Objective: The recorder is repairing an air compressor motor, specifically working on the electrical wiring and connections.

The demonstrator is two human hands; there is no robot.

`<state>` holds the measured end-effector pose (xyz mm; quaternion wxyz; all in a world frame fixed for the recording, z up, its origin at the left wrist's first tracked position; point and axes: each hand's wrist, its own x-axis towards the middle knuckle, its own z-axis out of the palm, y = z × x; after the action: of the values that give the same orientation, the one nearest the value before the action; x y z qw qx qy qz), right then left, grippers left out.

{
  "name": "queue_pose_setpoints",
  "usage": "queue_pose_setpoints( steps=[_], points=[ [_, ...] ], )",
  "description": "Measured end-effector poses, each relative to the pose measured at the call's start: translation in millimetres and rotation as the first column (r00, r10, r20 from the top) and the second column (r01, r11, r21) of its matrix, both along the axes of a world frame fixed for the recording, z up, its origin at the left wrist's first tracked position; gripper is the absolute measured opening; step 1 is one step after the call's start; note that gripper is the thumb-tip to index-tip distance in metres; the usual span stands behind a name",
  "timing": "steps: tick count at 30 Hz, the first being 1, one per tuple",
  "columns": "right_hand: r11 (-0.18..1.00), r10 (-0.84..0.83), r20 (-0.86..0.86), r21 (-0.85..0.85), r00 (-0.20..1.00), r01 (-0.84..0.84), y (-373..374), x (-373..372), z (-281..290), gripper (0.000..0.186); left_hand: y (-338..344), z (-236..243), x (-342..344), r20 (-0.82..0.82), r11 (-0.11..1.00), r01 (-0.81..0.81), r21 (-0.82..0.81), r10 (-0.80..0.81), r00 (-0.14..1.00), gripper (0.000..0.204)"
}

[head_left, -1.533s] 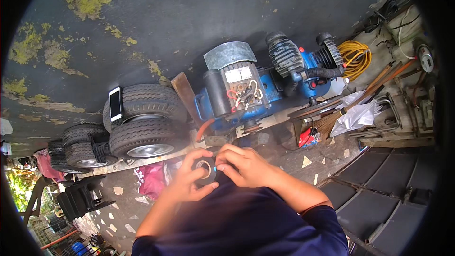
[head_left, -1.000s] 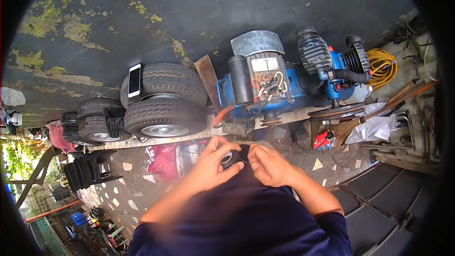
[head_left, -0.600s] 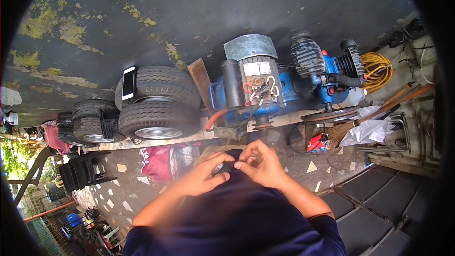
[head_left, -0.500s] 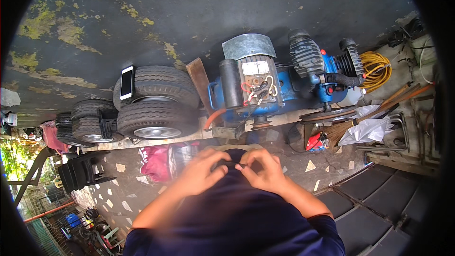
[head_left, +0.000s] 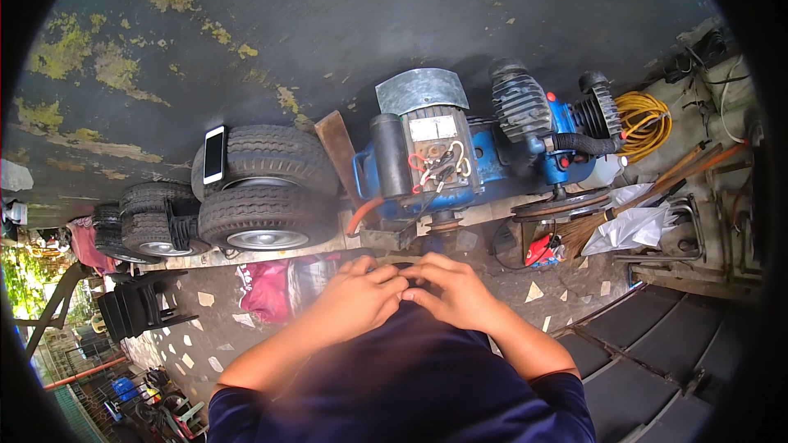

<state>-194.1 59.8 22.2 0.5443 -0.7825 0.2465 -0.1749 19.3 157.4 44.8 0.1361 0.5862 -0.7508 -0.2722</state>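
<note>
Close in front of my dark blue shirt, my left hand [head_left: 361,295] and my right hand [head_left: 454,291] meet with fingers curled and pinched together. Between them is a thin black strip, almost wholly covered by my fingers; its kind cannot be made out. Beyond my hands stands a blue air compressor [head_left: 486,160] with a grey electric motor [head_left: 439,143]. Loose red, white and black wires [head_left: 443,166] hang exposed on the motor's face. A bent sheet-metal cover [head_left: 422,90] sits tilted up behind the motor, and a black cylinder [head_left: 391,156] is at its left side.
Several tyres [head_left: 267,217] stand at left, with a white-edged phone [head_left: 214,154] leaning on one. A pink sack [head_left: 264,289] and black stacked chairs [head_left: 135,303] are on the stone-chip floor. At right are a coiled yellow hose [head_left: 644,125], a broom [head_left: 589,234] and dark metal panels [head_left: 632,361].
My hands have drawn together, the left moving right until its fingers meet the right's. The black strip, visible between them before, is now mostly covered. The view has shifted slightly.
</note>
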Motion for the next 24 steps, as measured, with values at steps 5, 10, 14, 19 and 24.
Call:
queue_pose_setpoints(
  steps=[5, 10, 14, 19, 24],
  points=[
    [0.997, -0.073, -0.075, -0.031, 0.995, 0.071, -10, -12, 15, 0.035, -14, 12, -3, 0.098, 0.997, 0.064, -0.044, -0.059, 0.993, 0.010],
    [0.995, -0.016, -0.102, -0.097, 0.995, 0.006, -18, -26, 37, 0.036, -27, 24, -14, 0.131, 0.993, 0.076, -0.095, -0.063, 0.989, 0.013],
    [0.954, -0.014, 0.028, -0.300, 1.000, 0.022, -29, -41, 36, 0.026, -35, 34, -23, 0.093, 0.977, 0.126, -0.172, -0.111, 0.990, 0.012],
    [0.695, -0.296, -0.101, -0.705, 0.950, 0.141, -65, -136, 37, 0.014, -42, 38, 36, 0.614, 0.974, 0.172, -0.147, -0.047, 0.788, 0.007],
    [0.647, -0.722, 0.038, -0.319, 0.691, 0.693, -102, -209, 84, 0.012, -164, 53, 46, -0.100, 0.821, -0.239, -0.518, 0.220, 0.970, 0.015]
  ],
)
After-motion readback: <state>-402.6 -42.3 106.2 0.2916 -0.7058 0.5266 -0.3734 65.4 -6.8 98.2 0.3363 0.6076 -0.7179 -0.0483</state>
